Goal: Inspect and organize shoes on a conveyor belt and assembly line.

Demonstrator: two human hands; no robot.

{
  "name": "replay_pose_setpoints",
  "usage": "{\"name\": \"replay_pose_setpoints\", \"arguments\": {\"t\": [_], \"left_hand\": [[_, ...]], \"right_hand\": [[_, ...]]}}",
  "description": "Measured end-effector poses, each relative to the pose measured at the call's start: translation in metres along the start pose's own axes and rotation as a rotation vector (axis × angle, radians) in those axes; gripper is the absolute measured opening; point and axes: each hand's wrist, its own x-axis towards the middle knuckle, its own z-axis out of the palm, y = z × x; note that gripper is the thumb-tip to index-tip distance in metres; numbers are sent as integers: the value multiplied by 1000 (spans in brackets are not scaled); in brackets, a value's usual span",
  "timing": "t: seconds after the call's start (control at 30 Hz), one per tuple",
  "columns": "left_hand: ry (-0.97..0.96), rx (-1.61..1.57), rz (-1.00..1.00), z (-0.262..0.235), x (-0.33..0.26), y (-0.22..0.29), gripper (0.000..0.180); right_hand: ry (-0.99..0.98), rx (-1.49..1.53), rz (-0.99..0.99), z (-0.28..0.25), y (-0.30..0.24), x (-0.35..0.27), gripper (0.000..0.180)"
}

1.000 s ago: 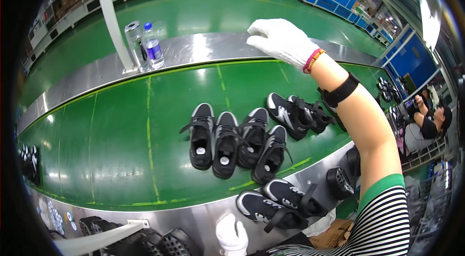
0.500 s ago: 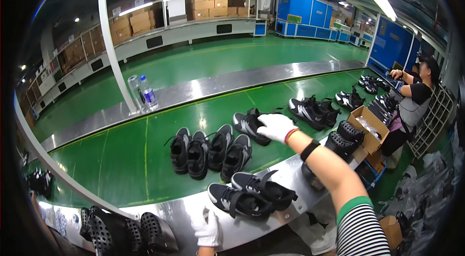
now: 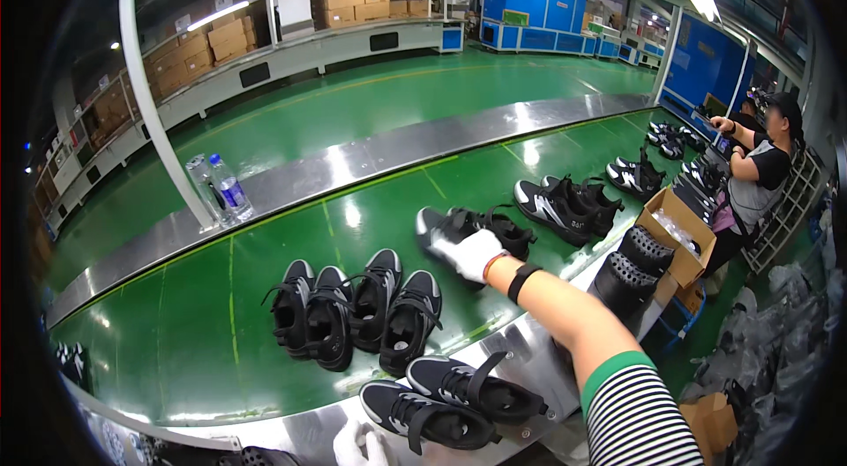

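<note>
My right hand (image 3: 472, 256), in a white glove, reaches across the green belt and grips a black sneaker (image 3: 430, 228) with a grey toe; the shoe is blurred, and my hand hides part of it. A second black sneaker (image 3: 505, 226) lies just behind. My left hand (image 3: 360, 443), gloved in white too, is at the lower edge with thumb and fingers apart, holding nothing. Close beside it, a pair of black sneakers with loose straps (image 3: 428, 413) rests on the metal ledge. Several black sneakers (image 3: 328, 311) stand in a row on the belt to the left.
More sneakers (image 3: 565, 206) line the green belt (image 3: 194, 316) toward the right. Black perforated shoe forms (image 3: 631, 263) stand by an open cardboard box (image 3: 678, 232). Two bottles (image 3: 228, 188) are on the far metal edge beside a white post (image 3: 154, 95). A co-worker (image 3: 763, 166) stands at the right.
My right hand has moved down and nearer, onto the front sneaker, which has shifted apart from the one behind it. The view has shifted, and my left hand sits lower in the picture.
</note>
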Motion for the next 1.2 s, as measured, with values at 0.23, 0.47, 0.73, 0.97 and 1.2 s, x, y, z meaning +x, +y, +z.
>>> {"name": "replay_pose_setpoints", "arguments": {"t": [0.23, 0.47, 0.73, 0.97, 1.2], "left_hand": [[-58, 43, -27, -5, 6, 21, 29], [-117, 35, -19, -6, 17, 32, 29], [-10, -111, -38, -13, -6, 41, 32], [125, -47, 99, -22, -27, 46, 40], [287, -107, 106, -41, 20, 73, 35]], "right_hand": [[-68, -647, 192, -37, 140, -9, 48], [144, -856, 342, -33, 206, 12, 24], [-66, 110, -468, -80, -46, -33, 47], [-220, -206, -539, -17, -173, -69, 30], [-469, 139, -479, -17, -154, -34, 72]]}}
